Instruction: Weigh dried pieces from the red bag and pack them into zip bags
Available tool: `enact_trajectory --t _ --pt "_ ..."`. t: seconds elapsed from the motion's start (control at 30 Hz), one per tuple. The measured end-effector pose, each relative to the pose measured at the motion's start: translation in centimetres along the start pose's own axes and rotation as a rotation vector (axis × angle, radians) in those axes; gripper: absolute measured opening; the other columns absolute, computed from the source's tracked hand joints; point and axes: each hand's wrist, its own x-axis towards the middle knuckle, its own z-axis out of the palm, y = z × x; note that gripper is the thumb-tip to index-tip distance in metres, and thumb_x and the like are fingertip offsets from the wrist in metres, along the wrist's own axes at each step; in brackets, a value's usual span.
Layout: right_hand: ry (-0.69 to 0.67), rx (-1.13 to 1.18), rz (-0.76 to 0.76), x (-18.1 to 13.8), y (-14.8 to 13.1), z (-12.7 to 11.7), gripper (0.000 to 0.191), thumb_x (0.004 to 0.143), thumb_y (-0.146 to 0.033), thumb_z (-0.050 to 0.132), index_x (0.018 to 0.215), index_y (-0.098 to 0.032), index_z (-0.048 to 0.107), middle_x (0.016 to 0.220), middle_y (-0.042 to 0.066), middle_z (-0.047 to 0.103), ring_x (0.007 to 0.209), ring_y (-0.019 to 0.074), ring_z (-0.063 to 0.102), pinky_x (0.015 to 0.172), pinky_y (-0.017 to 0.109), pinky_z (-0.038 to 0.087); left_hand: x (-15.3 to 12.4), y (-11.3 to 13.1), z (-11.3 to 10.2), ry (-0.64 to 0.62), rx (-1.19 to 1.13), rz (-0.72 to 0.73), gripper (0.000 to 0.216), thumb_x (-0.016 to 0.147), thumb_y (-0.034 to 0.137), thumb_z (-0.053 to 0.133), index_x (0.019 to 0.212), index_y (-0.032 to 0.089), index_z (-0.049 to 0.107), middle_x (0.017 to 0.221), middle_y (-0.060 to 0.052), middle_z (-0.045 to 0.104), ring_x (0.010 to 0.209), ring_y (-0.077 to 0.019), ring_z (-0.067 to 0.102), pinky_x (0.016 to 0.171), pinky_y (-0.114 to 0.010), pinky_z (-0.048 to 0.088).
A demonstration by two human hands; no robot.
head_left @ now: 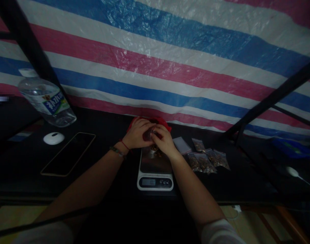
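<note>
My left hand (138,133) and my right hand (164,139) meet above the back of a kitchen scale (155,165). Their fingers are closed around a small clear plastic bag (148,135), mostly covered by the hands. Some small brown pieces (155,148) show just below the fingers, over the scale's plate; exactly what they rest in is hard to see in the dim light. Behind the hands lies a red bag (166,122), largely hidden. To the right of my right hand are several small zip bags (201,162) filled with brown pieces, beside a stack of flat clear bags (181,145).
On the left stand a large water bottle (46,98), a white earphone case (54,138) and a phone (68,154) lying flat. A white spoon-like item (293,172) and a blue object (292,148) lie far right. Striped sheeting (155,74) hangs behind black metal bars (274,96).
</note>
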Motion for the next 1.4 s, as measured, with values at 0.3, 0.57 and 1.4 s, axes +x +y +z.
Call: enact_trajectory --t 0.3,0.57,1.4 --pt "0.021 0.084 -0.035 -0.1 0.1 -0.8 0.025 0.091 -0.029 0.047 0.105 -0.024 0.067 0.105 0.006 0.064 0.104 0.0176 0.058 0.095 0.035 0.045 -0.4 -1.2 0.1 0.018 -0.068 -0.002 0.068 0.062 0.05 0.075 0.119 0.019 0.054 0.118 -0.011 0.059 0.112 -0.0298 0.053 0.103 -0.049 0.033" --pt "-0.366 0.001 -0.036 -1.6 0.8 -3.5 0.063 0.063 -0.042 0.08 0.12 -0.024 0.059 0.12 0.009 0.061 0.114 0.0254 0.053 0.099 0.042 0.04 -1.5 -3.2 1.1 0.123 -0.237 -0.232 0.059 0.07 0.042 0.071 0.119 0.016 0.05 0.116 -0.012 0.058 0.106 -0.0265 0.056 0.095 -0.042 0.043" --pt "0.021 0.218 0.228 -2.0 2.8 -1.6 0.041 0.067 -0.028 0.072 0.104 -0.02 0.058 0.1 0.004 0.065 0.091 0.0175 0.063 0.084 0.033 0.051 -1.5 -1.2 1.7 -0.112 -0.207 -0.148 0.057 0.062 0.049 0.075 0.108 0.019 0.061 0.102 -0.009 0.067 0.093 -0.0266 0.064 0.083 -0.039 0.049"
